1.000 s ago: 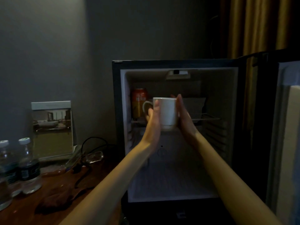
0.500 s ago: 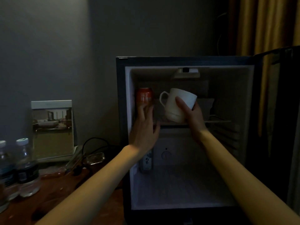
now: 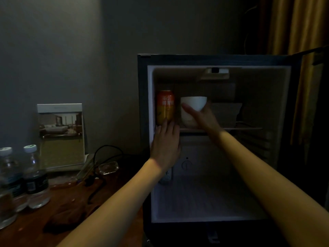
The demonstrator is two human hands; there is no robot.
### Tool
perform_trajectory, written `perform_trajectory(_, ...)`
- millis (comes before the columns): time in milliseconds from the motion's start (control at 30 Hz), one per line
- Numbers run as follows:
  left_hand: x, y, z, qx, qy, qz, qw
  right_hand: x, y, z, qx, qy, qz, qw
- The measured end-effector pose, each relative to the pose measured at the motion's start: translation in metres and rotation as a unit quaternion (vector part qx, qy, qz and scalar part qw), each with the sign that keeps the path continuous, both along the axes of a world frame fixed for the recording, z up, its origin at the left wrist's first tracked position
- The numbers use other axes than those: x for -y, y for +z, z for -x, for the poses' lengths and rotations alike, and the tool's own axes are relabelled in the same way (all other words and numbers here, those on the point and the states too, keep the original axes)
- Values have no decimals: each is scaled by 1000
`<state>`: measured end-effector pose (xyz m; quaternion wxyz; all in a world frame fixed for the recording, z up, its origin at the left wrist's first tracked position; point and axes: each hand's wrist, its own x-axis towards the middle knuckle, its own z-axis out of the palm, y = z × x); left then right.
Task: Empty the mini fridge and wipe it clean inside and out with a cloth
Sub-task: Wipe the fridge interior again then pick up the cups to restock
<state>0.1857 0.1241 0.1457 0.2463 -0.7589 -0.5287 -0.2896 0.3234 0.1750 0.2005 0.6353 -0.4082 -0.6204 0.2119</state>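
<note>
We are facing an open mini fridge (image 3: 213,59) beside a wooden desk (image 3: 26,232), the fridge door standing out to the right. On the desk, a framed photo card (image 3: 61,136) is leaning near the wall and water bottles (image 3: 34,177) are standing at the left. Our right hand (image 3: 203,118) is curling its fingers round a white cup (image 3: 194,104) at the fridge's upper shelf. Our left hand (image 3: 166,147) is reaching in, fingers straight and together, tips at the foot of an orange can (image 3: 165,106) just left of the cup.

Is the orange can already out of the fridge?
No, the orange can stands on the upper shelf inside the fridge, beside the white cup.
</note>
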Motion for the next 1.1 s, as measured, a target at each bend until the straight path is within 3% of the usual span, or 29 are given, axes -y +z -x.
perform_trajectory(167,1,1,2,2,-12,3,1000,-4,10,-3,54,-8,31,998)
perform_trajectory(367,-1,1,3,12,-19,9,1000,-4,9,-2,-26,-13,50,998)
perform_trajectory(533,0,1,2,16,-23,10,1000,-5,10,1,-15,-19,49,999)
perform_trajectory(867,-3,0,2,6,-18,6,1000,-3,3,-6,-22,-12,29,999)
perform_trajectory(1100,-2,0,2,4,-14,8,1000,-5,-2,-6,20,-14,-20,999)
